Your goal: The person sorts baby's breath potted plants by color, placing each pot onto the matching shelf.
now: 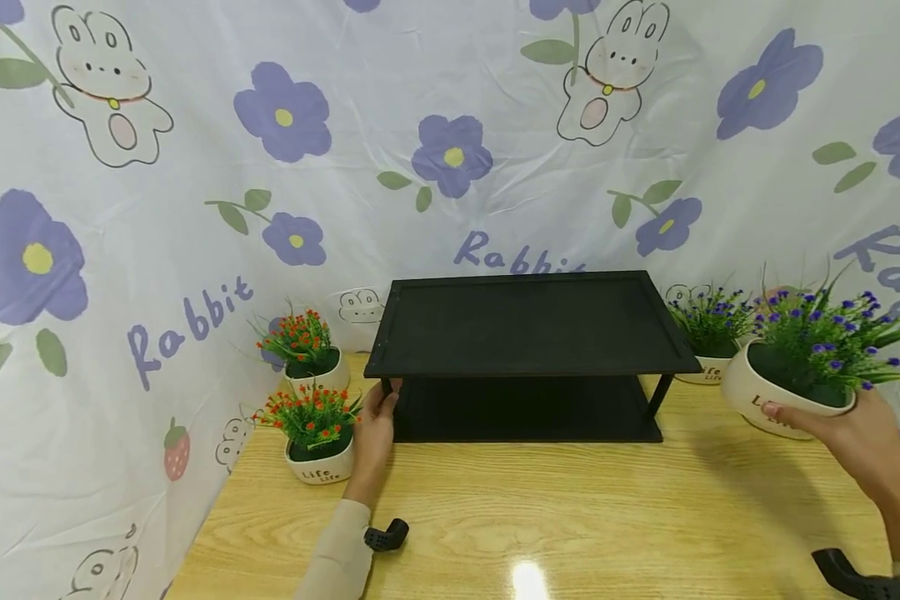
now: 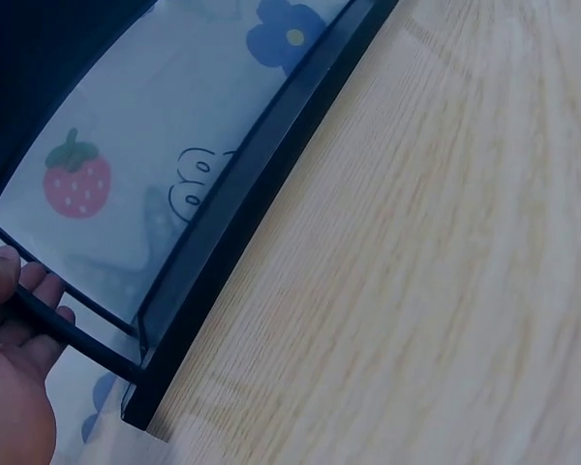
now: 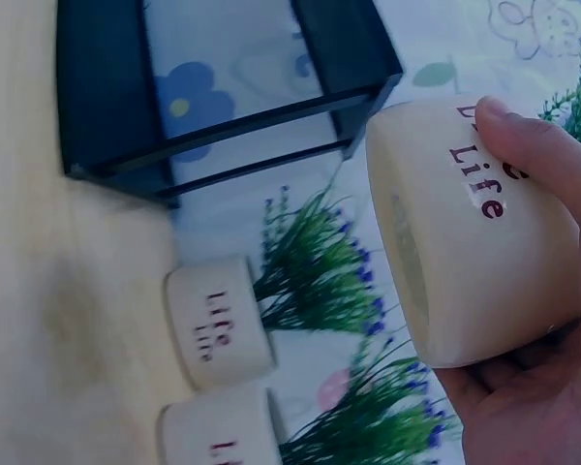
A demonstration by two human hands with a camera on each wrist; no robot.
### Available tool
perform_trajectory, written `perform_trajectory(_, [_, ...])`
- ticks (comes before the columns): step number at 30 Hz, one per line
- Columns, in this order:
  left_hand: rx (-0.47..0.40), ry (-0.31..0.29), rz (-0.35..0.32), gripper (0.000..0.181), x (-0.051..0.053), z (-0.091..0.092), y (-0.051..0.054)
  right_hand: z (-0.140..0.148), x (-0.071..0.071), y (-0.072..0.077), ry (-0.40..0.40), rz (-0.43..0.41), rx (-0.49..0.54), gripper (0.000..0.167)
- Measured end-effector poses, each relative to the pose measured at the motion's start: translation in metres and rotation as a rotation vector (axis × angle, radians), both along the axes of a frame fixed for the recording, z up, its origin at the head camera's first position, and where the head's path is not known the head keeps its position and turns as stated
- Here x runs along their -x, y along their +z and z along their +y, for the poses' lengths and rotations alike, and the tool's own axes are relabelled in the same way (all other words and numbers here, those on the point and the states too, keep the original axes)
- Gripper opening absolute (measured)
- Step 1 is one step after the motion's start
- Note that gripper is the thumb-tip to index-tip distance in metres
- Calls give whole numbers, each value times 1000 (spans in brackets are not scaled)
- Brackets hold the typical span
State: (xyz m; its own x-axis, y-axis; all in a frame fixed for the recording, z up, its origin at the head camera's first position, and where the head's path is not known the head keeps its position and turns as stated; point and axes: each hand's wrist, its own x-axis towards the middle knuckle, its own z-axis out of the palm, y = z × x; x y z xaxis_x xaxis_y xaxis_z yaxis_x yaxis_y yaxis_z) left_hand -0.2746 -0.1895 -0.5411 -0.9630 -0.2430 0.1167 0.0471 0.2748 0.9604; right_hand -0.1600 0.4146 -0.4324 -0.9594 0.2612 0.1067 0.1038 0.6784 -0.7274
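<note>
A two-tier black shelf (image 1: 525, 325) stands on the wooden table. My left hand (image 1: 373, 442) grips its front left post (image 2: 82, 339), fingers curled round the bar in the left wrist view. At the right, my right hand (image 1: 858, 437) holds a potted plant (image 1: 746, 387) with purple flowers by its white pot, raised above the table and tilted. The thumb lies over the "Life" lettering on the pot (image 3: 465, 262) in the right wrist view; some fingers are hidden beneath it.
Two orange-flowered potted plants (image 1: 322, 462) stand left of the shelf, close to my left forearm. Right of the shelf, the right wrist view has two more purple-flowered pots (image 3: 223, 325) on the table. A rabbit-print curtain (image 1: 450, 67) hangs behind.
</note>
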Motion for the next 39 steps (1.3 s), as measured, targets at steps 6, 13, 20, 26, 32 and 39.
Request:
perform_trajectory(6, [-12, -7, -38, 47, 0, -2, -1, -4, 6, 23, -52, 4, -32, 119])
perform_trajectory(13, [-50, -21, -39, 50, 2, -4, 0, -12, 22, 48, -39, 38, -41, 117])
perform_trajectory(20, [-31, -19, -19, 40, 2, -4, 2, -25, 39, 72, -41, 0, -71, 124])
perform_trajectory(26, [-10, 7, -17, 39, 2, -3, 2, -36, 51, 83, 20, 4, -55, 123])
perform_trajectory(32, [-17, 17, -14, 41, 4, 1, 1, -45, 62, 90, 62, -20, -21, 125])
perform_trajectory(39, [-32, 15, -37, 45, 3, -2, -2, -61, 79, 94, 112, -35, -32, 127])
